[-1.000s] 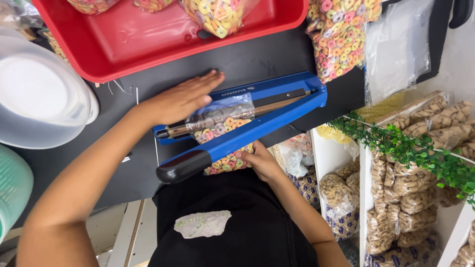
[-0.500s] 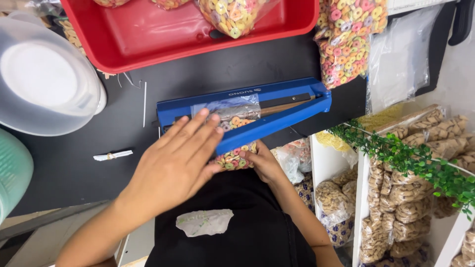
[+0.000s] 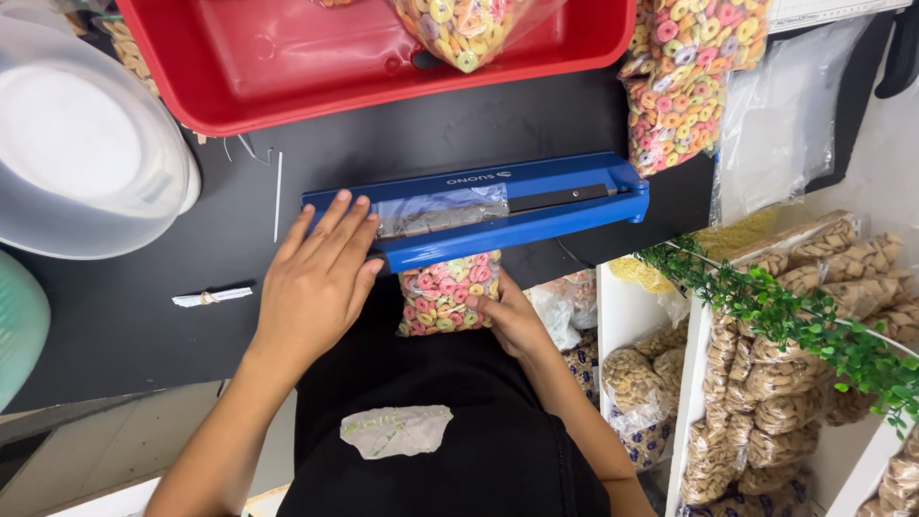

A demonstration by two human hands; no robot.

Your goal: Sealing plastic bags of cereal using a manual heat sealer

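A blue heat sealer (image 3: 536, 206) lies across the black table (image 3: 144, 316), its arm pressed down. My left hand (image 3: 316, 282) lies flat on the arm's handle end, fingers spread. A clear bag of coloured cereal rings (image 3: 445, 292) hangs below the sealer, its top edge clamped under the arm. My right hand (image 3: 507, 321) grips the bag's lower right corner from beneath.
A red tray (image 3: 287, 77) with filled cereal bags sits at the back. A white bowl-shaped lid (image 3: 77, 153) stands on the left. More cereal bags (image 3: 680, 86) and empty clear bags (image 3: 785, 115) lie on the right. White shelves (image 3: 766, 383) of packed snacks stand beside a green plant (image 3: 795, 316).
The sealer arm, raised a second ago, has come down onto the bag. My left hand moved from the bag's top to the arm's handle end and pressed it flat.
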